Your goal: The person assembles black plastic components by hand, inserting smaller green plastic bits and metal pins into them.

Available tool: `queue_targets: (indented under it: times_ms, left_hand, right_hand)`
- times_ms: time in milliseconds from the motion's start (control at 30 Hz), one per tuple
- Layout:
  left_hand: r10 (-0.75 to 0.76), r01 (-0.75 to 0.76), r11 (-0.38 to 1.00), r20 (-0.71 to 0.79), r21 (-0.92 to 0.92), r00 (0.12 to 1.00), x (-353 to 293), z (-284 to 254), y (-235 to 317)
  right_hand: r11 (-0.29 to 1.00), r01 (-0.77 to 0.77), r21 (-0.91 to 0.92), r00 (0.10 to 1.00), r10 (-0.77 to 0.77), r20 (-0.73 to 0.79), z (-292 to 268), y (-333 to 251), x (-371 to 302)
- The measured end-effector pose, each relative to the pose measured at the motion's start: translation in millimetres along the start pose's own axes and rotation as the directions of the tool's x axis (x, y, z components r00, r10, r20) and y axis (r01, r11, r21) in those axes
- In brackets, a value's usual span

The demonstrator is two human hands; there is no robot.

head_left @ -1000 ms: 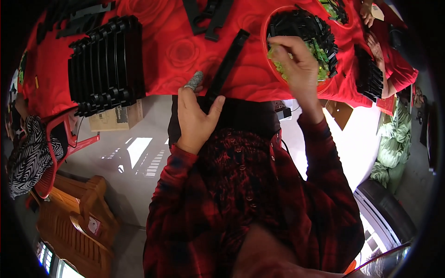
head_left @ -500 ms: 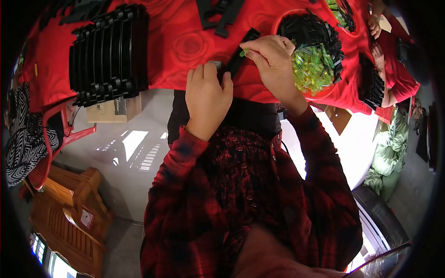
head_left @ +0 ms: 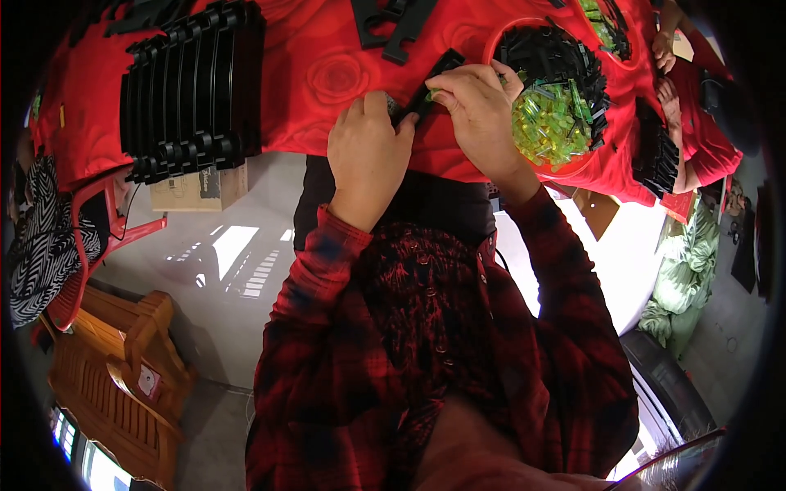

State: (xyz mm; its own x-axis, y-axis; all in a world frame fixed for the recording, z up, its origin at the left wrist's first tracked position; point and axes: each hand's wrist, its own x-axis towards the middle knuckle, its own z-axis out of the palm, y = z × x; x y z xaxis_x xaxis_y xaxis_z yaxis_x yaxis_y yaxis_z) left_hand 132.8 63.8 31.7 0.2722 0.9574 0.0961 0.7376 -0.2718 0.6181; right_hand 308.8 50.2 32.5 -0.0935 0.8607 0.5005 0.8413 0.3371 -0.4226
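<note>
A narrow black plastic bar lies slanted on the red cloth between my hands. My left hand is curled round its near end, thumb against the bar; the fingertips are partly hidden, and something grey shows beside them. My right hand pinches a small translucent green piece, like a short tube, at the bar's right edge. Thumb and fingers cover most of that piece. Just right of this hand stands a red bowl with loose green tube pieces in its near part and small black pieces behind them.
A row of long black ribbed parts lies on the table's left. Black notched parts lie at the far middle. A second bowl of green pieces stands far right, near another person's hands. A red chair stands left.
My right hand has brought the green piece down against the black bar, and its fingers now cover more of it. My left hand has shifted slightly upward along the bar.
</note>
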Motion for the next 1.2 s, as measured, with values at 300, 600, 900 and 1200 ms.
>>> queue_targets:
  times_ms: [300,600,900,1200]
  left_hand:
    - [-0.062,0.063,0.998,0.053,-0.018,0.997,4,3,-3]
    - [-0.033,0.035,0.998,0.026,-0.054,0.999,6,4,-2]
    - [-0.054,0.058,0.996,0.062,-0.062,0.997,5,2,-4]
    - [-0.042,0.044,0.998,0.050,-0.037,0.998,5,4,-5]
  right_hand:
    - [1.000,0.020,-0.004,1.000,-0.020,0.001,7,0,-5]
    - [0.997,0.029,-0.071,0.999,-0.026,0.043,8,-4,-7]
    - [0.996,0.048,-0.077,0.996,-0.043,0.074,4,-5,-4]
    - [0.994,0.056,-0.097,0.998,-0.055,0.012,13,-3,-8]
